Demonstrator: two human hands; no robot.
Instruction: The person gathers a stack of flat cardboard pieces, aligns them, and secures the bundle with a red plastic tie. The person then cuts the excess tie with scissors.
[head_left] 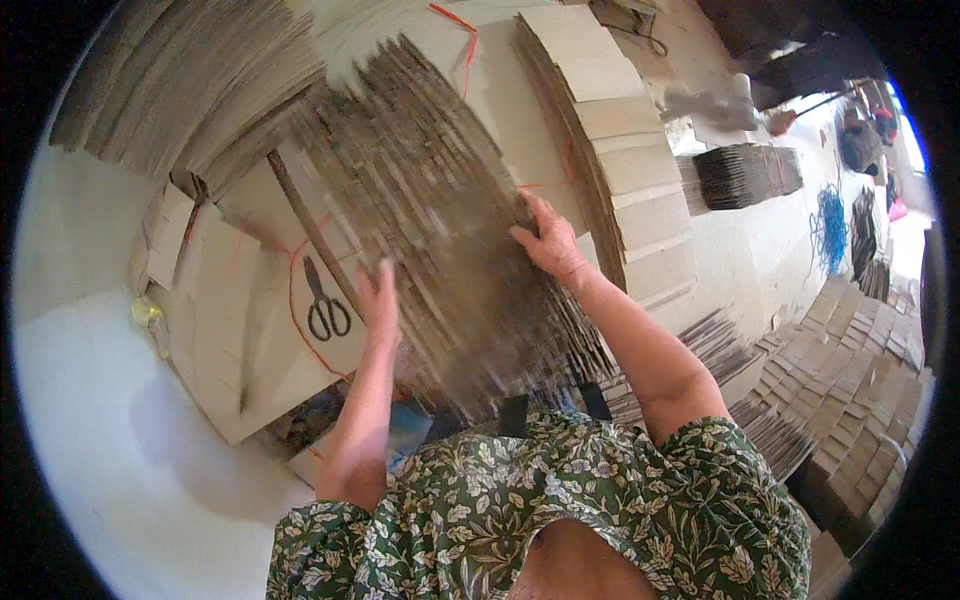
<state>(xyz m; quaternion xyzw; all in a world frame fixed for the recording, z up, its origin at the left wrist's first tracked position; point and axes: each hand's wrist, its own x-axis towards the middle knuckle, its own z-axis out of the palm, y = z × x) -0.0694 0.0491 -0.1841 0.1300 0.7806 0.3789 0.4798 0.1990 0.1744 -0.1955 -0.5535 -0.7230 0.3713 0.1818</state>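
A thick stack of brown cardboard pieces (410, 200) stands on edge in front of me, its middle blurred by motion. My right hand (550, 240) grips the stack's right edge, thumb and forefinger against it. At the left side my left hand (378, 295) has its fingers stretched out and slightly blurred; whether they touch the stack I cannot tell. Black-handled scissors (325, 305) lie on a cardboard sheet (215, 340) left of that hand. Beside them curves a thin red string (297, 300).
Another large cardboard stack (190, 80) fans out at the far left. A row of overlapping cardboard pieces (640, 190) lies to the right. Beyond it are a bundled stack (750, 178), blue twine (830, 230) and spread cardboard pieces (850, 360). A blurred pale grey shape (715, 103) shows at far right.
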